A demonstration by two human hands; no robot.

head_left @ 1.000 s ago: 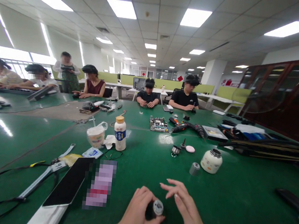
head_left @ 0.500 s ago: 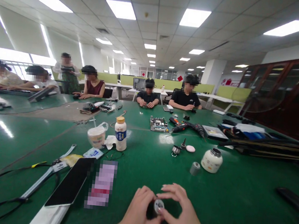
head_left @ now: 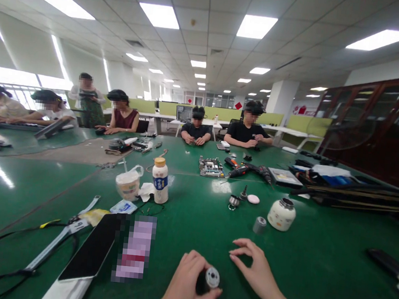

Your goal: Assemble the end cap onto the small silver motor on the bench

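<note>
My left hand (head_left: 188,285) is closed around a small dark cylinder with a silver cap (head_left: 210,279), held low over the green table (head_left: 193,214). Just to its right, my right hand (head_left: 255,267) hovers with its fingers loosely curled and apart, holding nothing. Beyond it on the table lie a small grey cylinder (head_left: 259,225), a white round jar (head_left: 281,215), a metal ring part (head_left: 233,201), a small dark knob (head_left: 243,193) and a pink disc (head_left: 253,199).
A phone (head_left: 91,248), a blurred pink packet (head_left: 136,249), lanyards and cables lie at the left. A white bottle (head_left: 160,180) and bagged cup (head_left: 128,183) stand mid-table. A circuit board (head_left: 211,166) and power drill (head_left: 245,170) lie farther back. Several people sit along the far edge.
My right hand closed in on the capped cylinder half a second ago and has now drawn away to the right. The left hand keeps hold of the cylinder.
</note>
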